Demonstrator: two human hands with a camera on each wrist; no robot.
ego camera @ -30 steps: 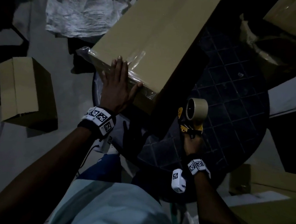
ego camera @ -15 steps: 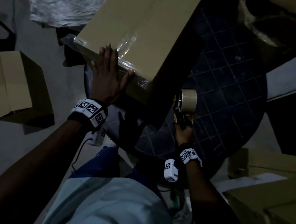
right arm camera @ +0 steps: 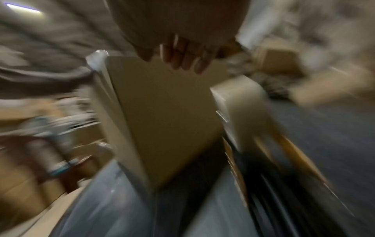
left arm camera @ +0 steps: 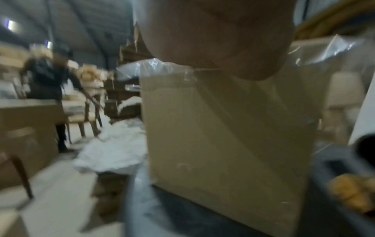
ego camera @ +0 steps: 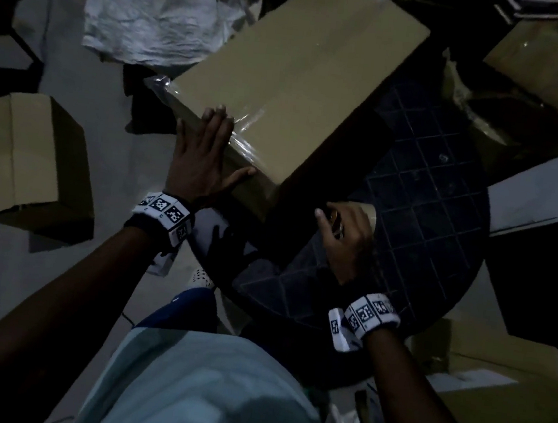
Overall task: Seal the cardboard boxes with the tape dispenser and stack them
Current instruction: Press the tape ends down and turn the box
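A long cardboard box (ego camera: 294, 85) lies on a dark round table (ego camera: 427, 199), with clear tape wrapped over its near end. My left hand (ego camera: 204, 155) presses flat on that taped end, fingers straight and thumb spread along the edge. The left wrist view shows the box's end face (left arm camera: 223, 136) under my palm. My right hand (ego camera: 343, 238) is just right of the box's near corner, fingers curled over the tape dispenser. Only the tan tape roll (ego camera: 372, 210) shows behind the hand. The right wrist view is blurred and shows curled fingers (right arm camera: 182, 59) before the box (right arm camera: 162, 112).
A smaller open box (ego camera: 32, 157) sits on the floor at left, and a crumpled white sheet (ego camera: 160, 16) lies behind it. More boxes stand at upper right (ego camera: 548, 57) and lower right (ego camera: 508, 407). A person (left arm camera: 46, 83) stands far off in the left wrist view.
My right hand has brought the dispenser down from upright and closer to the box's near corner, and now covers it. My left hand stays flat on the taped end.
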